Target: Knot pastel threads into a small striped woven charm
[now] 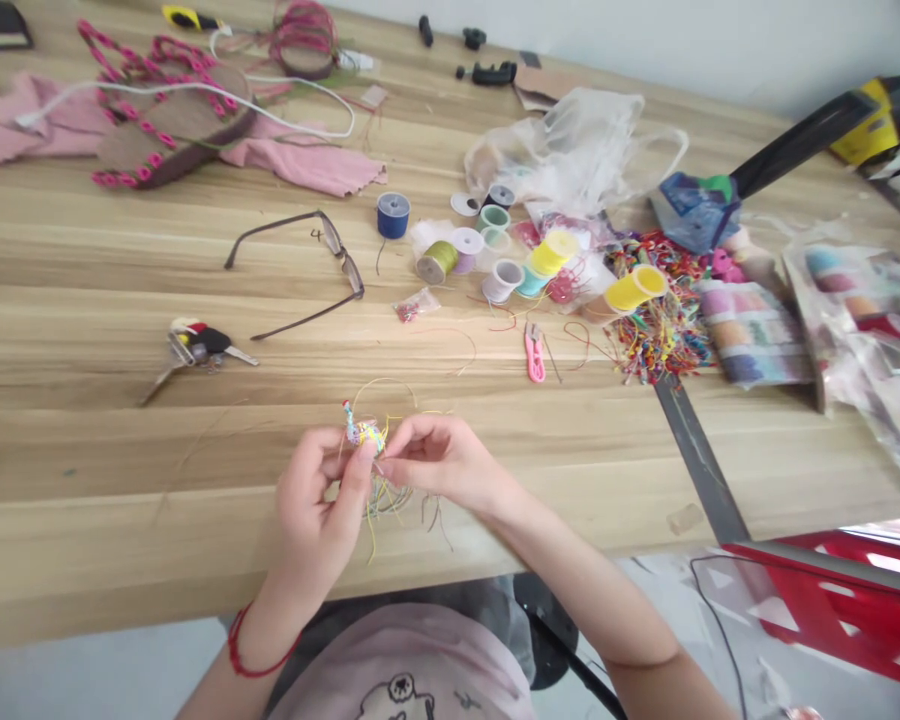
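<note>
My left hand point(321, 500) is closed, its thumb and fingers pinching a small knotted thread figure point(366, 434). That figure has a multicolored rounded body and a thin, light-blue upright neck tipped with red. Right beside it, my right hand point(450, 462) pinches thumb to forefinger on a thread at the figure's right side; the thread is mostly hidden by the fingertips. Loose yellow and grey-green threads point(387, 497) hang below both hands. One yellow strand curves up onto the table behind the figure.
Pink thread snips point(534, 354) lie ahead, near several thread spools point(501, 281). Further right is a pile of colorful thread scraps point(664, 330). Eyeglasses point(351, 272) and keys point(199, 345) sit to the left. A sandal-like piece with pink loops point(172, 115) lies on pink cloth.
</note>
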A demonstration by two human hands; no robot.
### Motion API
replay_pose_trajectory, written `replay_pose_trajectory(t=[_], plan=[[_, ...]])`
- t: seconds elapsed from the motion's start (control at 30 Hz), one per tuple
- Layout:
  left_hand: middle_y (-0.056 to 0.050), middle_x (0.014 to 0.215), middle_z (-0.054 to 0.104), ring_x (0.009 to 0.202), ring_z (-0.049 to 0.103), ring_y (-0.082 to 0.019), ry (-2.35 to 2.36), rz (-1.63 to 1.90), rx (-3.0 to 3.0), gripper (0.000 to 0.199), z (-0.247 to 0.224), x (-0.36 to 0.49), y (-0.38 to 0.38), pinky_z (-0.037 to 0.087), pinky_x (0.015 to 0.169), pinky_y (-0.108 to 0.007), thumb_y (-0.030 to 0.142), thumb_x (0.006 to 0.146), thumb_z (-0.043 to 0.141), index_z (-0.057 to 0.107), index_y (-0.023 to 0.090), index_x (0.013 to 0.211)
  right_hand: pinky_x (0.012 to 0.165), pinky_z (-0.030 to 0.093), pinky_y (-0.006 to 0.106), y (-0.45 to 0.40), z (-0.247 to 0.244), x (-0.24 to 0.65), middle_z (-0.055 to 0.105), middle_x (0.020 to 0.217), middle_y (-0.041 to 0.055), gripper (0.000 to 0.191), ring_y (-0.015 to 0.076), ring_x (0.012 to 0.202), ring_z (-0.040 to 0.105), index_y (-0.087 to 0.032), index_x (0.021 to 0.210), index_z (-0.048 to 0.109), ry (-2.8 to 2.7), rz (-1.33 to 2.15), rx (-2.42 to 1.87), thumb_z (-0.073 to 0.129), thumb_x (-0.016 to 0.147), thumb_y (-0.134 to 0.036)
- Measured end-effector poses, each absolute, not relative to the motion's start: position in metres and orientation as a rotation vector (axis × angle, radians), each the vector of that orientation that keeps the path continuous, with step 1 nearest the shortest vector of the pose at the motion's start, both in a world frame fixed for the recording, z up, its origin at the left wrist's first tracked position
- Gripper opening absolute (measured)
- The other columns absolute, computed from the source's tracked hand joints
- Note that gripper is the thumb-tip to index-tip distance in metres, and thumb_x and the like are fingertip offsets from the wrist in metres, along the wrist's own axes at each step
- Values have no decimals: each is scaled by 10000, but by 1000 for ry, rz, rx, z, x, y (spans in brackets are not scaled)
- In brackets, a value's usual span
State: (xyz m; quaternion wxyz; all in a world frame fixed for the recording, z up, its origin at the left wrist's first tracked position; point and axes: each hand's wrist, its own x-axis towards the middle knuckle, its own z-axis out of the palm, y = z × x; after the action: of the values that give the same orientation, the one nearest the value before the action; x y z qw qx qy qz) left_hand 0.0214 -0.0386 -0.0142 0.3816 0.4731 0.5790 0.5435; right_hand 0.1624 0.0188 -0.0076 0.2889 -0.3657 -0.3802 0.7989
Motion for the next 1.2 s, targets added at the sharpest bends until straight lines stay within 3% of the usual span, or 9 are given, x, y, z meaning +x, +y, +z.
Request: replay_pose_trajectory(t=[0.1,0.23,0.33,0.57,0.9,1.0,1.2], plan=[[88,443,504,385,521,-94,1469,1405,1260,76,-14,21,-39,451,407,-172,282,899,614,599,218,937,574,434,213,19,-8,161,619,604,-68,281,56,538,546,-167,673,633,-1013,2156,-959,875,570,-267],[14,662,702,474,609,-95,1542,1428,1520,96,-21,19,-41,501,472,-177,220,864,654,611,203,949,620,462,231,18,-9,159,643,650,-53,276,74,591,577,-170,726,659,-1064,2090,-1020,864,587,-291],[1,728,731,504,626,-87,1570,1438,1548,103,-22,18,-41,502,490,-163,195,857,662,614,201,948,594,456,222,16,-8,158,645,623,-52,241,69,571,567,-169,698,681,-1082,2052,-1030,861,592,-290],[105,400,462,276,363,-42,1262,1458,991,126,-8,20,-35,283,290,-122,328,901,625,578,220,857,536,490,196,17,-3,161,679,610,-54,256,59,532,595,-182,654,677,-951,2125,-884,895,539,-250],[108,388,432,276,311,-32,1131,1448,880,81,-7,17,-35,227,291,-137,325,906,627,621,251,874,565,516,217,15,3,162,675,635,-40,232,78,560,609,-190,658,646,-1032,1985,-880,862,619,-265],[114,366,384,268,258,-33,1102,1468,844,105,-7,16,-32,205,289,-155,341,913,616,630,249,865,608,526,249,18,5,167,653,642,-30,205,100,599,606,-205,689,626,-1081,1834,-938,797,713,-316],[125,343,299,262,131,-26,891,1420,736,158,-7,11,-27,162,282,-176,357,924,595,658,243,835,808,504,290,38,6,182,584,875,-1,218,124,823,598,-239,773,495,-898,1318,-976,611,850,-407]])
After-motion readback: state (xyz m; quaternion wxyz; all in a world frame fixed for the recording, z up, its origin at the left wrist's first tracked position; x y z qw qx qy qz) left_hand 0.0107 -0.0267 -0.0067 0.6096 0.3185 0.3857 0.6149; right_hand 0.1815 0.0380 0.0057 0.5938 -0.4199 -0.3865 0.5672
